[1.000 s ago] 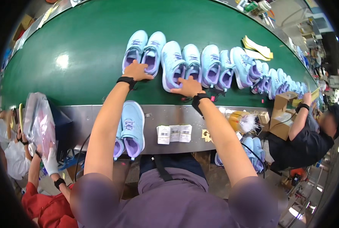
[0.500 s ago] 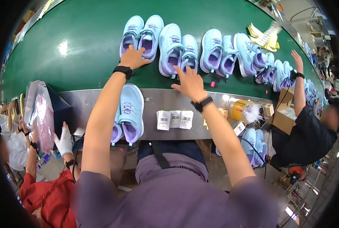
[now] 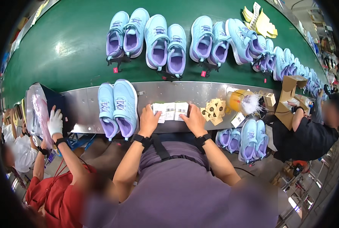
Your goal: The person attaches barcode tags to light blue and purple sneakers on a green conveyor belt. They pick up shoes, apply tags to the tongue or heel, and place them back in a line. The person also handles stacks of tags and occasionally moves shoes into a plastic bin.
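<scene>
A row of barcode label stacks, white and banded, lies on the metal ledge in front of me. My left hand grips the left end, its thumb on the front edge. At the right end my right hand has its fingers curled round the edge, thumb over the labels. Left of my hands, a pair of light blue sneakers with purple linings stands on the ledge. Further pairs line the green surface beyond, the nearest being a sneaker pair with a black tie and a pink tag.
Small tan labels, an orange tape roll and an open cardboard box occupy the ledge at right. Yellow paper slips lie at the far right. More sneakers sit below the ledge. Co-workers flank me; a white-gloved hand is at left.
Both my hands have left the sneakers on the green surface and come back to the label stacks. The sneakers on the belt and ledge appear shifted left and the belt pairs farther up in view.
</scene>
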{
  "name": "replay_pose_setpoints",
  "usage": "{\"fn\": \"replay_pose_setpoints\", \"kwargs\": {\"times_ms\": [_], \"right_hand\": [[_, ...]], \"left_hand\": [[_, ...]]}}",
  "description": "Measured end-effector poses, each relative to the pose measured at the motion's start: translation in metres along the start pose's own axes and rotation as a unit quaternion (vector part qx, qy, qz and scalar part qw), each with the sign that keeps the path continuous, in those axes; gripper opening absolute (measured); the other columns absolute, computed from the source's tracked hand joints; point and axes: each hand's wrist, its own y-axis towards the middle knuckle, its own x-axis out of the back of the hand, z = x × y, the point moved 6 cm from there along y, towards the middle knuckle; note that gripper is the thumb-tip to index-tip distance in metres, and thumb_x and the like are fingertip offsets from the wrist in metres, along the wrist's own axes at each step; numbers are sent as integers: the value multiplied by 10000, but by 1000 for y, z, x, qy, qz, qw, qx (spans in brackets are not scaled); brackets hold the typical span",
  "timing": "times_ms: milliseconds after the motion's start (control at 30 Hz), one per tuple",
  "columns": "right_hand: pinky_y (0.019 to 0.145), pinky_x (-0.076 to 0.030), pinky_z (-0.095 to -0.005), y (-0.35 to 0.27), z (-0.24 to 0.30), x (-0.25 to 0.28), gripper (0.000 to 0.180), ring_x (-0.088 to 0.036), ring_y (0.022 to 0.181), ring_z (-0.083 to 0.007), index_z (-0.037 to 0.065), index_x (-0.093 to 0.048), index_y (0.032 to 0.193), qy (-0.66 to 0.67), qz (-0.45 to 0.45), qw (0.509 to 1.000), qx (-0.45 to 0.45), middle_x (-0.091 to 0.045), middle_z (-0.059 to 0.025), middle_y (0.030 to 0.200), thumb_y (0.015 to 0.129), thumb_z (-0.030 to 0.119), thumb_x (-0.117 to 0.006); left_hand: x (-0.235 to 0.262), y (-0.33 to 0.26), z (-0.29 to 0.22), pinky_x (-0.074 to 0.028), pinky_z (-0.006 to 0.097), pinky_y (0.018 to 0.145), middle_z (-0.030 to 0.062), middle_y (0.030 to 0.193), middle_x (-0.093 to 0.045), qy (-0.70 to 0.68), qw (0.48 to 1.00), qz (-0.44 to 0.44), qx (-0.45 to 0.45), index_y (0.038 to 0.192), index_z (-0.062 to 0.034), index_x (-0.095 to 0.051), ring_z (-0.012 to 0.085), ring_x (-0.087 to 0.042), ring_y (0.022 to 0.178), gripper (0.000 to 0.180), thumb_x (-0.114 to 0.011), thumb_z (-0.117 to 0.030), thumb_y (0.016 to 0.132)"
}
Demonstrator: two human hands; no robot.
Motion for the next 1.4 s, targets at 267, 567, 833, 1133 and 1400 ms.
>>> {"fn": "replay_pose_setpoints", "kwargs": {"times_ms": [267, 567, 833, 1133, 1400], "right_hand": [[728, -480, -376, 14, -23, -18, 505, -601, 875, -272, 10, -572, 996, 130, 90, 982, -103, -605, -109, 957, 647, 336, -738], [656, -489, -315, 9, -8, -31, 371, -628, 732, -203, -41, -647, 913, 448, 189, 872, -62, -656, -146, 840, 673, 220, -755], [746, -480, -434, 3, 19, -13, 485, -586, 898, -355, 28, -518, 1023, 175, 2, 982, -70, -588, -182, 976, 649, 243, -739], [745, -466, -329, 7, 18, -44, 479, -600, 839, -241, -9, -542, 1010, 386, 171, 906, -18, -608, -150, 908, 605, 155, -738], [891, -405, -276, -18, 8, 20, 515, -500, 1038, -143, -4, -396, 1205, 575, 151, 804, -11, -531, -86, 1082, 753, 43, -637]], "left_hand": [[-34, 2, 21, -486, 284, 696, 104, 880, -622, -316, 938, 46, 132, 1010, 62, -541, 167, -607, 801, 367, -710, -129, 746], [-12, -17, 16, -463, 256, 813, 89, 1037, -616, -557, 817, 108, 105, 1098, 38, -542, 139, -591, 937, 273, -600, -55, 848], [-33, -15, 18, -446, 320, 903, 115, 1126, -574, -602, 759, 217, 118, 1169, 52, -478, 185, -566, 1015, 313, -543, -25, 873], [-32, -14, 3, -406, 356, 961, 122, 1163, -559, -636, 714, 280, 81, 1191, 54, -459, 219, -540, 1075, 355, -531, -90, 875], [-47, -16, -68, -405, 411, 984, 140, 1242, -502, -663, 654, 355, 78, 1333, -30, -355, 270, -513, 1134, 570, -498, -170, 800]]}}
